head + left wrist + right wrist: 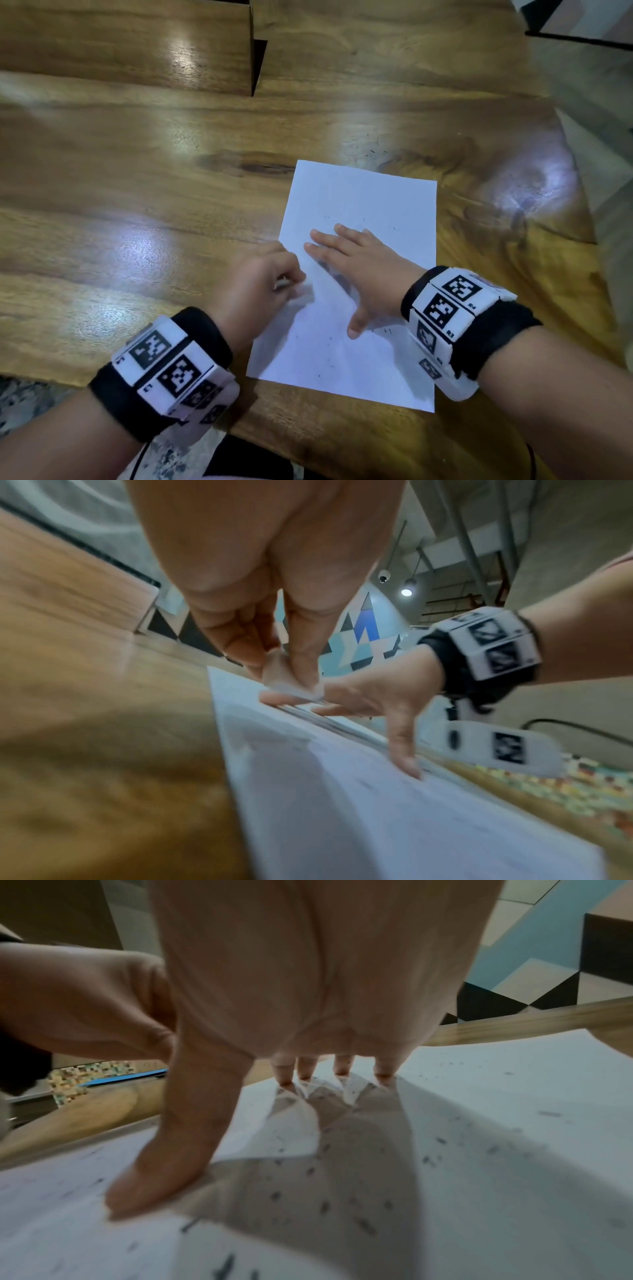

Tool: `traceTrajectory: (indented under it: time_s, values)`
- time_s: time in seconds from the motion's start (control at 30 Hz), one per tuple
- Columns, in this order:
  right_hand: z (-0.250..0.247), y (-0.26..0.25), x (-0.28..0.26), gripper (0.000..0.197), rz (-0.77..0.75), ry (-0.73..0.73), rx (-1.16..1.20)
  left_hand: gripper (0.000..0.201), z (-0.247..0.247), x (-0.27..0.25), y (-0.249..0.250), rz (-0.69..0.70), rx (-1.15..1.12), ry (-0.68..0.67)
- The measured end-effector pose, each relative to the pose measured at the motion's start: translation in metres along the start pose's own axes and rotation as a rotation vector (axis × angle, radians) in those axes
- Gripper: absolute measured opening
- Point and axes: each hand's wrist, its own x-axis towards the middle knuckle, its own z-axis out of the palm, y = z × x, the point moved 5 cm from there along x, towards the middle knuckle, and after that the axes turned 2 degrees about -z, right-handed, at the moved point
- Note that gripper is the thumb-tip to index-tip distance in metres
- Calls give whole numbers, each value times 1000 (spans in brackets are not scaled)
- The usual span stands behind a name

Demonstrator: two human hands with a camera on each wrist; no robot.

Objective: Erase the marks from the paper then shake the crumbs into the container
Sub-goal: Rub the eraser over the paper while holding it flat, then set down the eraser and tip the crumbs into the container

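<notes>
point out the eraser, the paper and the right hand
eraser (306, 292), head view, its white end past the fingers
paper (363, 192), head view, bare upper part
right hand (363, 270), head view, back of hand

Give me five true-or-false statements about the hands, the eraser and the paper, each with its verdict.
1. The right hand lies flat on the paper, fingers spread. True.
2. The left hand is empty. False: it pinches a white eraser.
3. Dark crumbs lie scattered on the paper. True.
4. The paper is lifted off the table. False: it lies flat on the wood.
5. The eraser sits at the paper's right edge. False: it is near the left edge.
</notes>
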Motion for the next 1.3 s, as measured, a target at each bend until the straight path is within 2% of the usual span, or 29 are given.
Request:
traceTrajectory:
  time_s: [0.1,0.23,0.47,0.6,0.67,0.7,0.73,0.8,0.83,0.87,0.97,1.0,1.07,1.1,1.2,1.3]
  values:
    - [3,-4,-8,126,-5,35,7,6,-16,13,-16,-172,29,104]
    - [11,-7,-20,121,3,48,19,7,-39,36,-46,-425,-44,206]
    - [19,-13,-28,118,44,92,53,6,-40,61,-48,-448,51,175]
    - [18,-13,-30,111,28,96,103,6,-44,58,-41,-415,123,208]
    - [11,-11,-34,97,46,170,190,7,-45,49,-33,-373,147,217]
    - [6,-9,-37,83,70,234,233,5,-43,43,-29,-355,149,198]
    - [1,-6,-39,65,110,302,258,3,-40,37,-24,-347,147,158]
    - [-7,1,-42,25,213,416,252,10,-29,25,-17,-345,183,48]
    - [-11,7,-42,10,280,441,249,16,-24,19,-15,-346,223,-6]
    - [-15,12,-42,9,345,441,258,20,-18,14,-13,-353,267,-58]
    - [-21,24,-39,34,442,329,265,26,-6,-2,-11,-403,345,-158]
    - [-23,28,-40,36,449,314,222,29,-3,-7,-11,-422,350,-167]
    - [-26,44,-46,31,524,354,199,38,2,-17,-9,-454,368,-165]
    - [-26,55,-52,35,604,383,236,42,4,-20,-8,-472,381,-160]
    - [-18,78,-71,65,841,394,339,56,12,-28,-7,-549,442,-177]
    - [-11,80,-76,76,939,425,433,56,17,-32,-5,-557,524,-182]
